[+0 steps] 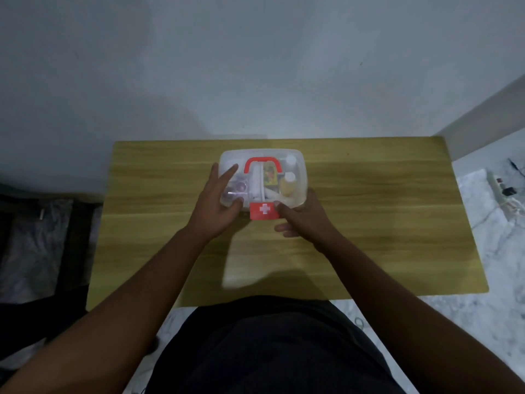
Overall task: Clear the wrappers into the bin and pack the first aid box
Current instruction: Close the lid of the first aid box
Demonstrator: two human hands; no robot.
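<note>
A clear plastic first aid box (pixel 295 166) with a red handle (pixel 263 164) and a red latch bearing a white cross (pixel 263 211) stands on the wooden table (pixel 369 223), its lid down. Bottles, a small yellow pack and other supplies show through the lid. My left hand (pixel 218 203) lies flat on the lid's left side, fingers spread, thumb at the front edge. My right hand (pixel 304 220) rests at the front right corner, with its thumb touching the red latch. No wrappers are visible on the table.
A bin lined with a plastic bag (pixel 31 223) sits on the floor left of the table. A white power strip with cables (pixel 502 191) lies on the marbled floor at the right. A pale wall rises behind the table.
</note>
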